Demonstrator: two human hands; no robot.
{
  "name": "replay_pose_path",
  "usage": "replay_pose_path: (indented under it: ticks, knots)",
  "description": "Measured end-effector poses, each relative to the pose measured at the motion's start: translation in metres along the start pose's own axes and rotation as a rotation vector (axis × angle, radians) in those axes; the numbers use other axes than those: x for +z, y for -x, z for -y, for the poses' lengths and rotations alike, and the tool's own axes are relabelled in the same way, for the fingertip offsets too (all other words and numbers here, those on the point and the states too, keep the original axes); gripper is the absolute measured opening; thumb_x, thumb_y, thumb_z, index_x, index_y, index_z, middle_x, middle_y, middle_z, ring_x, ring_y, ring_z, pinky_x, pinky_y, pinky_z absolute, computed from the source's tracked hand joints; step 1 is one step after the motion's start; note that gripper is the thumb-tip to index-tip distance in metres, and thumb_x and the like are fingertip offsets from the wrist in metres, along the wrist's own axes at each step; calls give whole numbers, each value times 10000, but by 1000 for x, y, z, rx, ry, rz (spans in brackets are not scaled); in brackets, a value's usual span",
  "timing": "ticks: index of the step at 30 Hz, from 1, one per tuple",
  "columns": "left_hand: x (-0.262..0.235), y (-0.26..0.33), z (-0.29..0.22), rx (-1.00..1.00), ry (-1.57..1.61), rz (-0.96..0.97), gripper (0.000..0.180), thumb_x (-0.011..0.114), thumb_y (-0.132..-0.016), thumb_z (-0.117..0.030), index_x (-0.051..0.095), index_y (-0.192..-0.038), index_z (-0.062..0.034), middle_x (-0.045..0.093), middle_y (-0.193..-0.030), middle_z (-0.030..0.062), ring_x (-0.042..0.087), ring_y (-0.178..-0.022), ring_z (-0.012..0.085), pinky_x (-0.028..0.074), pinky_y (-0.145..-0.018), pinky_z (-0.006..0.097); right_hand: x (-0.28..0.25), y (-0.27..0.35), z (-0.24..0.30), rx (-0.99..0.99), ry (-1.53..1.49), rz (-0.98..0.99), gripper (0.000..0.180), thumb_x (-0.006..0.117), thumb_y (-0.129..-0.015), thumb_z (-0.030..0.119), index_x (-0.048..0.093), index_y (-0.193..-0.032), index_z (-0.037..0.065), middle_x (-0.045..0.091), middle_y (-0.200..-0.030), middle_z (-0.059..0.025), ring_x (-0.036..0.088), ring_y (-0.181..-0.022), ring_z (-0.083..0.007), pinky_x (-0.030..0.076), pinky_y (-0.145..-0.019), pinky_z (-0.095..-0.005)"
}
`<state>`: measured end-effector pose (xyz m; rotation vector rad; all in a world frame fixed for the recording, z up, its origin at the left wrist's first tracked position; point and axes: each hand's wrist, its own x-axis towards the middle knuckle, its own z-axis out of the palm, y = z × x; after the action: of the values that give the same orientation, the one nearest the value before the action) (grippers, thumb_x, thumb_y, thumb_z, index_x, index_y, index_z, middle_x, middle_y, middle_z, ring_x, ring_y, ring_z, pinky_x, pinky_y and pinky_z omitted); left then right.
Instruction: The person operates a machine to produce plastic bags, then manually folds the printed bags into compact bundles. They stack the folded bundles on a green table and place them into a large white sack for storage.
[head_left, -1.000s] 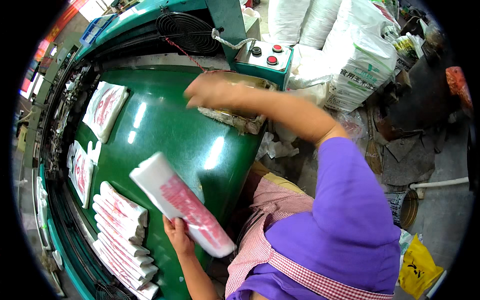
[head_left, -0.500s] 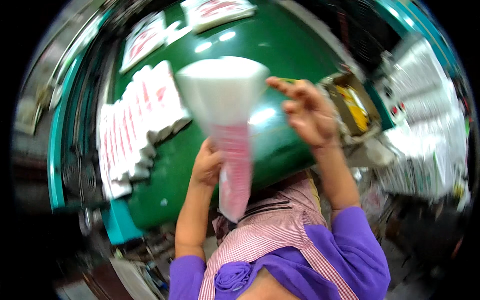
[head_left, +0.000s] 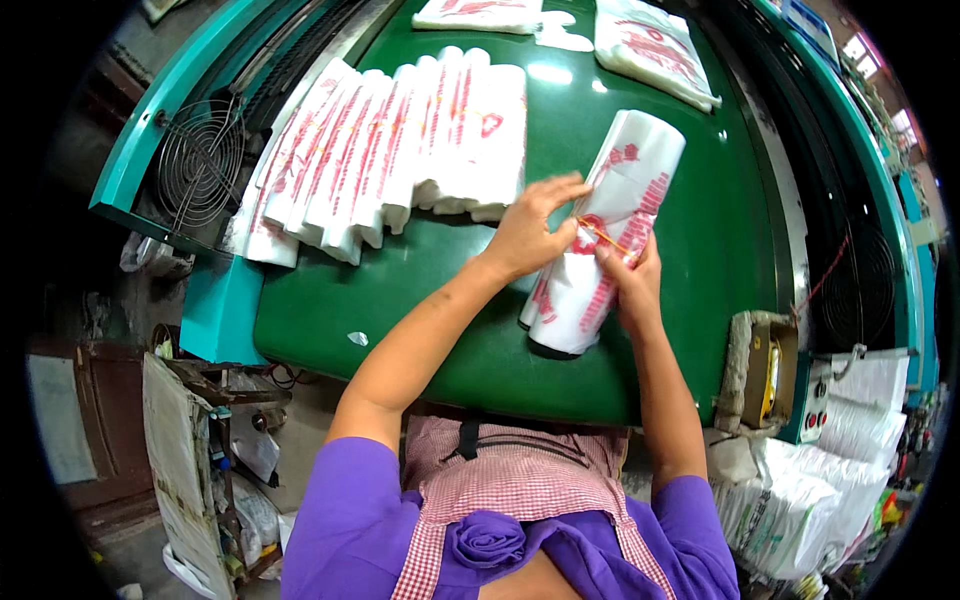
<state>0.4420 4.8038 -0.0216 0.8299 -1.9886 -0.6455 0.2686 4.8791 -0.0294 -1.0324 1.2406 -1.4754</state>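
A rolled bundle of white plastic bags [head_left: 580, 295] with red print lies slantwise on the green table, a thin yellow rubber band [head_left: 606, 235] round its middle. My left hand [head_left: 535, 228] holds the bundle's left side, its thumb by the band and its fingertips slightly blurred. From the right, my right hand [head_left: 635, 285] grips the same bundle, thumb on top near the band; its other fingers are partly hidden. To the left, several similar banded bundles [head_left: 395, 150] lie side by side in an overlapping row.
Flat stacks of printed bags [head_left: 655, 50] lie at the green table's [head_left: 470, 330] far end. A cardboard box [head_left: 757, 370] with yellow items sits at the right corner, beside a control box with red buttons [head_left: 817, 419]. Teal machine frames [head_left: 145, 130] flank the table.
The bundle has gone from upright in my left hand to lying on the table. The rubber band, earlier on my raised right hand's fingers, is now round it. My view has turned.
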Motion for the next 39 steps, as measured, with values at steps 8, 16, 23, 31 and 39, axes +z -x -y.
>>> replay_pose_path:
  ticks: [8, 16, 23, 31, 39]
  knots:
    - [-44, -7, 53, -213, -666, 45, 582, 536, -741, -9, 426, -1312, -12, 355, -1314, 361, 485, -1064, 501, 414, -942, 484, 72, -127, -22, -63, 383, 164, 626, 632, -782, 107, 364, -1316, -81, 549, -1175, -169, 560, -1021, -201, 452, -884, -302]
    - [-168, -23, 84, -285, -837, 35, 448, 544, -779, -140, 533, -1190, 38, 532, -1215, 238, 517, -1092, 369, 366, -1004, 415, 165, -225, -17, 159, 776, 355, 978, 777, -616, 560, 423, -1225, -119, 591, -1091, -257, 649, -899, -279, 516, -808, -334]
    - [-152, -45, 114, -546, -865, 37, 604, 542, -804, -377, 487, -1235, 43, 564, -1180, 233, 523, -1094, 359, 363, -987, 424, 179, -216, -29, -122, 978, 371, 1233, 825, -547, 460, 136, -1389, -121, 453, -1281, -324, 502, -1176, -366, 377, -1018, -344]
    - [-134, -11, 86, -394, -727, 94, 599, 596, -782, -400, 509, -1257, -46, 561, -1193, 198, 512, -1123, 348, 387, -987, 421, 153, -143, -25, -123, 930, 274, 1051, 787, -642, 303, 164, -1378, -112, 465, -1279, -285, 537, -1127, -341, 410, -977, -360]
    - [-210, 5, 98, -662, -952, -132, 641, 657, -738, -479, 561, -1189, -34, 608, -1090, 194, 538, -1084, 331, 428, -937, 419, 157, -125, -20, -63, 887, 205, 1120, 747, -627, 401, 107, -1416, -69, 431, -1288, -304, 508, -1151, -383, 426, -957, -395]
